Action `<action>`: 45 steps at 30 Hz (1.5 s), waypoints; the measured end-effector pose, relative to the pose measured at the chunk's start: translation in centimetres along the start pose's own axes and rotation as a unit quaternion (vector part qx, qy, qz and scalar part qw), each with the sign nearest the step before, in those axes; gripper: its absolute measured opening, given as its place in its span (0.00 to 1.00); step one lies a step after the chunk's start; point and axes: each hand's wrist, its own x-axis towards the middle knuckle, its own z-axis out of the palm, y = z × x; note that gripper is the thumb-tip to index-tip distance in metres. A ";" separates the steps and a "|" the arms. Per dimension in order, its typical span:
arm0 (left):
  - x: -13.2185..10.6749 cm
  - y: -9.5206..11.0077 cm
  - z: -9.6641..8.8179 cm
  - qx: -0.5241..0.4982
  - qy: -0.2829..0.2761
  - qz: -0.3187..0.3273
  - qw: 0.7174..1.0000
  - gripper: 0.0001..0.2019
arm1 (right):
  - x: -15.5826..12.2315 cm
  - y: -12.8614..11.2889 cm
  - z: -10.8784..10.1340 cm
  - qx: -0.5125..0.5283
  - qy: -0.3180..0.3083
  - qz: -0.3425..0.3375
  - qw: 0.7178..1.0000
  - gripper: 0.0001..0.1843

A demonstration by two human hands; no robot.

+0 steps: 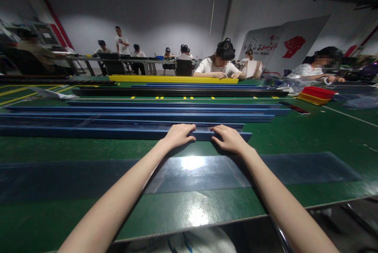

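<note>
Both my hands rest on the nearest long blue channel strip (132,133), which lies lengthwise across the table. My left hand (178,134) grips its near wall, thumb on the front and fingers over the top. A short way to the right, my right hand (228,138) pinches the same wall in a like manner, close to the strip's right end. Inside the channel, between my hands, a clear film seems to lie. Beneath my forearms a long transparent plastic sheet (201,172) lies flat on the green table.
More blue strips (189,110) lie just behind, then a black strip (180,92) and a yellow strip (174,79). A phone (293,107) and a red bin (316,94) are at right. A co-worker (220,64) sits opposite; the table's near edge (189,229) runs below me.
</note>
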 end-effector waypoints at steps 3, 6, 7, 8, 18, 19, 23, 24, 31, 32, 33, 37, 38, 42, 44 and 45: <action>0.0 0.1 -0.1 0.000 0.000 0.003 1.000 0.11 | 0.0 -0.1 0.0 -0.006 -0.001 -0.001 1.000 0.15; 0.0 0.2 -0.2 0.003 -0.004 -0.002 1.000 0.10 | 0.0 -0.1 0.0 -0.004 -0.002 -0.003 1.000 0.15; 0.1 0.2 -0.2 0.004 -0.005 -0.006 1.000 0.11 | 0.0 -0.1 0.0 -0.002 -0.002 -0.004 1.000 0.15; 0.1 0.2 -0.2 0.005 -0.006 -0.009 1.000 0.11 | 0.0 -0.1 0.0 0.000 -0.001 -0.005 1.000 0.15; 0.1 0.0 0.2 0.002 -0.005 -0.022 1.000 0.12 | 0.0 0.0 0.2 0.006 0.001 -0.009 1.000 0.14; 0.1 0.1 0.2 0.002 -0.006 -0.024 1.000 0.12 | 0.0 0.0 0.1 0.006 0.000 -0.008 1.000 0.13; 0.1 0.2 -0.1 -0.001 -0.011 -0.031 0.999 0.12 | 0.0 0.1 0.0 0.008 -0.004 -0.005 1.000 0.13; 0.1 0.3 -0.1 -0.003 -0.012 -0.032 0.999 0.12 | 0.0 0.1 0.0 0.009 -0.005 -0.005 1.000 0.13; 0.1 0.3 -0.3 -0.007 -0.017 -0.036 0.999 0.12 | 0.1 0.1 0.0 0.015 -0.018 0.001 1.000 0.12; 0.1 0.3 -0.2 -0.007 -0.017 -0.035 0.999 0.12 | 0.1 0.1 0.0 0.015 -0.019 0.002 1.000 0.12; 0.1 0.3 -0.2 -0.006 -0.016 -0.034 0.999 0.12 | 0.1 0.1 -0.1 0.014 -0.020 0.002 1.000 0.12; 0.1 0.2 0.0 0.001 -0.010 -0.029 1.000 0.12 | 0.1 0.1 -0.1 0.011 -0.022 0.002 1.000 0.12; 0.1 0.2 0.0 0.002 -0.010 -0.029 1.000 0.12 | 0.1 0.1 -0.1 0.013 -0.021 0.002 1.000 0.11; 0.1 0.2 0.1 0.001 -0.006 -0.028 1.000 0.11 | 0.1 0.2 0.0 0.023 -0.014 0.000 1.000 0.10; 0.1 0.2 0.1 0.000 -0.006 -0.029 1.000 0.11 | 0.2 0.2 0.0 0.026 -0.013 -0.001 1.000 0.10; 0.1 0.2 0.1 -0.001 -0.008 -0.030 1.000 0.11 | 0.2 0.2 0.0 0.027 -0.014 0.000 1.000 0.09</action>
